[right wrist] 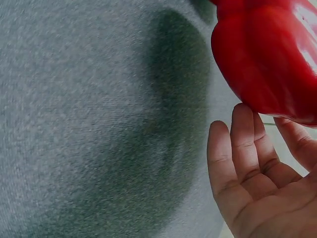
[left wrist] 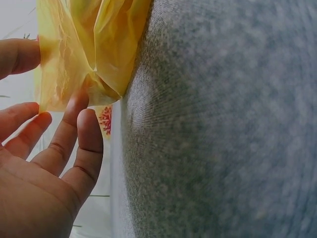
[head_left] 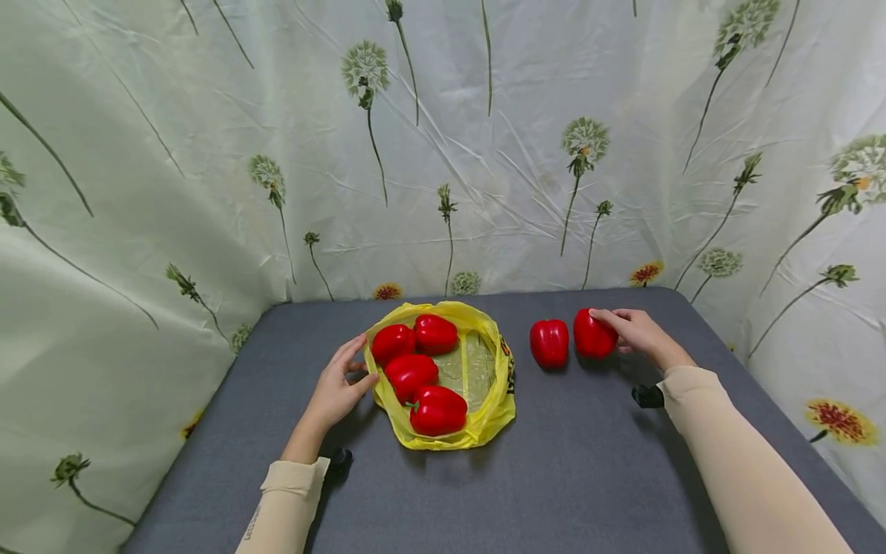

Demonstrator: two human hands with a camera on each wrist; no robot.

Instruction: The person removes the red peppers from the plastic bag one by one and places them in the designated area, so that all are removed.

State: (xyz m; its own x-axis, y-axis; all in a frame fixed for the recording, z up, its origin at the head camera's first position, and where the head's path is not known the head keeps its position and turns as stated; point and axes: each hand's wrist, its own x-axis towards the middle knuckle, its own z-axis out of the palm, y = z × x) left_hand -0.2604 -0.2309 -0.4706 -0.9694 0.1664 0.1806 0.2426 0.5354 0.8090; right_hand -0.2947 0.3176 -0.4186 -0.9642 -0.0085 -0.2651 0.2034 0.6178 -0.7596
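Observation:
My right hand [head_left: 640, 336] pinches a glossy red bell pepper [head_left: 594, 334] by its upper side, thumb and fingertips against it. In the right wrist view, that pepper [right wrist: 270, 54] rises above the fingertips, with a dark shadow on the cloth beside it. Another red bell pepper [head_left: 550, 344] stands just left of it. A yellow plastic bag [head_left: 493, 427], its mouth spread wide with a rolled rim, holds several red bell peppers, one with a green stem [head_left: 413, 405]. My left hand [head_left: 338, 388] touches the bag's left side with spread, loosely bent fingers [left wrist: 62, 134].
Dark grey cloth covers the table [head_left: 554, 477]. Behind it and along the sides hangs a pale curtain [head_left: 498, 177] with dandelion prints. A black wrist device [head_left: 339, 465] sits under the left cuff, another black device [head_left: 647, 396] under the right.

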